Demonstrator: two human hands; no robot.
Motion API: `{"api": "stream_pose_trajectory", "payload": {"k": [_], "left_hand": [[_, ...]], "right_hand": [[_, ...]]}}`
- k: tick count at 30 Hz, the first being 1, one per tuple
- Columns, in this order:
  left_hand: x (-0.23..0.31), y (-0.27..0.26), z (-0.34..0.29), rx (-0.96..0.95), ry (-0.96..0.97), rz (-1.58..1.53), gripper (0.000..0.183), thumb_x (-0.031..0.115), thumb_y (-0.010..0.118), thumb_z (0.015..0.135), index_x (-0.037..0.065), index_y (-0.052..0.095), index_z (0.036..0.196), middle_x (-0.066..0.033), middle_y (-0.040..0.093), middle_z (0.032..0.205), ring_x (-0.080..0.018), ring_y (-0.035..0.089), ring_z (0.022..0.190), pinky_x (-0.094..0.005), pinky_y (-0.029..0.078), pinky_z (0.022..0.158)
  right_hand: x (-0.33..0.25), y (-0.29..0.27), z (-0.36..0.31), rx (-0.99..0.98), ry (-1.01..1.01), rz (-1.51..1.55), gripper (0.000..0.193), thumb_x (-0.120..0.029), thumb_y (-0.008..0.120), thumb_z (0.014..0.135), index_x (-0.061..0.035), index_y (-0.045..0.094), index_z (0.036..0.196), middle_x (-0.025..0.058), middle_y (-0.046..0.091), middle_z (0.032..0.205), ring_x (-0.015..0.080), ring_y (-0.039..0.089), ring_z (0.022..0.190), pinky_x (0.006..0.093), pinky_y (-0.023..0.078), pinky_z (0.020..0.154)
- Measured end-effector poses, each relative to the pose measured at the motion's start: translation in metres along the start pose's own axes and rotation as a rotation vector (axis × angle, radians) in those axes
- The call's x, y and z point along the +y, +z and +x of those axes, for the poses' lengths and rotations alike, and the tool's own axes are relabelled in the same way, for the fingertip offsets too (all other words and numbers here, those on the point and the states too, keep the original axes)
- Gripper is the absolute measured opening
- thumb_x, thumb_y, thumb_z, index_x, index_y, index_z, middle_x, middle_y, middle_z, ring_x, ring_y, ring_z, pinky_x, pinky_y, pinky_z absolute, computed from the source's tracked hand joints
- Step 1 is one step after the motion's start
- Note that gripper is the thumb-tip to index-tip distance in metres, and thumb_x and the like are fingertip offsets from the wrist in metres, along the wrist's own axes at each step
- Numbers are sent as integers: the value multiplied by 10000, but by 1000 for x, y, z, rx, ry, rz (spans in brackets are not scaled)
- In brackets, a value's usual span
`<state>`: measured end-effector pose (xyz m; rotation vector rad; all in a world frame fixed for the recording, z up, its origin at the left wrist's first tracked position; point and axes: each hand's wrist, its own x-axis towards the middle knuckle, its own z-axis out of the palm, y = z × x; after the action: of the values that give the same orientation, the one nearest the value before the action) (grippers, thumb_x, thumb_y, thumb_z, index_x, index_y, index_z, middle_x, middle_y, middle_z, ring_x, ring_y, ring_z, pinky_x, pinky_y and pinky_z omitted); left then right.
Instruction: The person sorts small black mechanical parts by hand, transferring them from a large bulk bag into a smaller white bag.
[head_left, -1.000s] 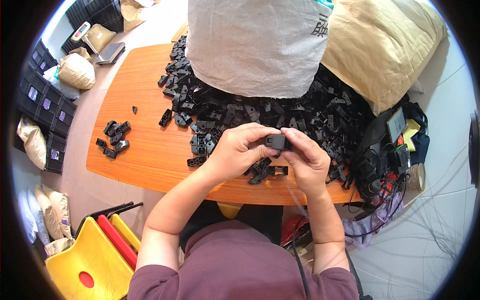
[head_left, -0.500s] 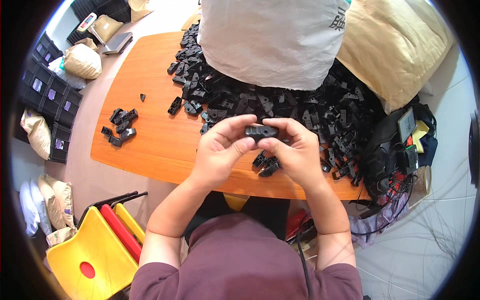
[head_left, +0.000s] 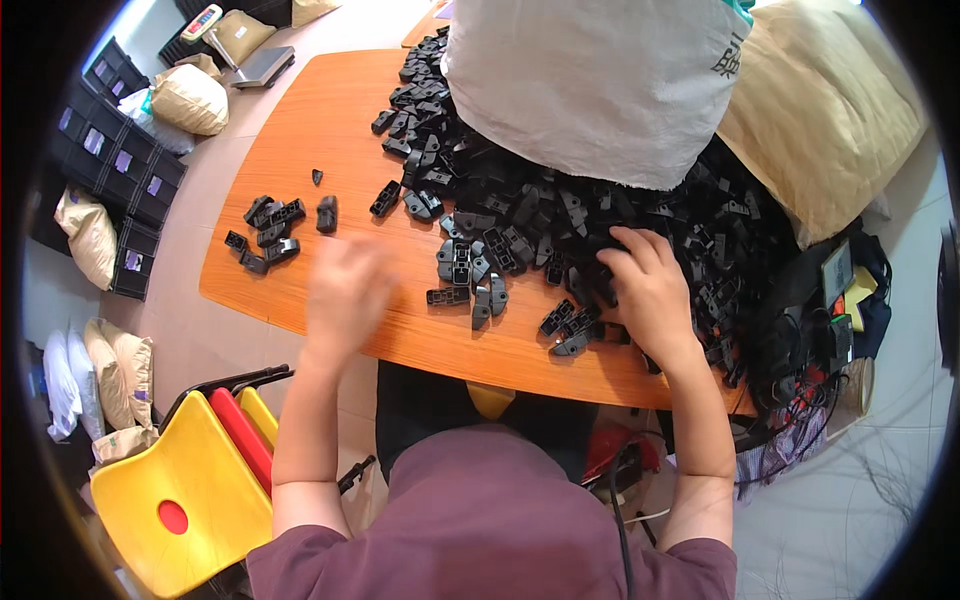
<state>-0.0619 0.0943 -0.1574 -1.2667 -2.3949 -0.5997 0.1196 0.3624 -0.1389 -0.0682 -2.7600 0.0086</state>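
Observation:
My left hand [head_left: 348, 290] is smeared by motion over the left part of the orange wooden table [head_left: 330, 110]; its fingers do not show clearly. Just beyond it lies a single black plastic part [head_left: 327, 214]. A small group of similar parts [head_left: 272, 235] sits to its left, with a tiny black fragment [head_left: 317, 177] farther back. On the right, my right hand [head_left: 652, 290] reaches into the near edge of a big heap of black plastic parts [head_left: 570, 200]. Its bent fingers close over a dark piece there, mostly lost against the heap. Several loose parts [head_left: 572, 328] rest beside that hand.
A white sack [head_left: 590, 90] stands on the heap, with a large tan paper bag [head_left: 820, 110] to its right. Cables and a dark bag [head_left: 790, 310] crowd the table's right end. Yellow and red chairs [head_left: 180, 490] stand at lower left; black crates [head_left: 110, 160] line the left wall.
My hands have parted. The black part they held together is out of them, and one now lies by the left group. My right hand moved right to the heap, my left hand left.

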Motion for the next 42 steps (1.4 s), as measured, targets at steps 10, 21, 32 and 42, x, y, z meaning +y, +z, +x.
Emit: {"api": "stream_pose_trajectory", "payload": {"k": [10, 21, 32, 42], "left_hand": [[62, -11, 9, -349, -459, -1188, 151, 146, 533, 881, 22, 580, 954, -36, 597, 788, -91, 522, 662, -223, 433, 626], [132, 9, 40, -548, -560, -1597, 242, 217, 477, 930, 14, 593, 991, -11, 576, 794, -64, 514, 598, -190, 438, 578], [83, 63, 32, -343, -28, -1462, 307, 120, 589, 853, 15, 503, 1128, -44, 575, 988, -109, 555, 832, -212, 463, 714], [81, 71, 40, -401, -342, -1668, 459, 310, 480, 916, -32, 436, 1220, -147, 500, 1167, -235, 508, 1046, -322, 440, 854]], "right_hand": [[-50, -25, -14, 296, 59, 798, 243, -10, 685, 695, -34, 572, 908, 118, 603, 864, 235, 580, 696, 301, 475, 576], [-62, -28, -27, 481, 236, 554, 164, 37, 598, 775, -1, 598, 934, 155, 603, 862, 267, 611, 718, 306, 500, 611], [-53, -20, -26, 683, 191, 724, 252, -117, 638, 754, -12, 599, 979, 125, 576, 920, 271, 583, 819, 332, 491, 684], [-69, -8, -26, 857, 304, 658, 117, -120, 625, 716, -63, 639, 817, 165, 525, 936, 319, 560, 795, 371, 476, 661]]}}
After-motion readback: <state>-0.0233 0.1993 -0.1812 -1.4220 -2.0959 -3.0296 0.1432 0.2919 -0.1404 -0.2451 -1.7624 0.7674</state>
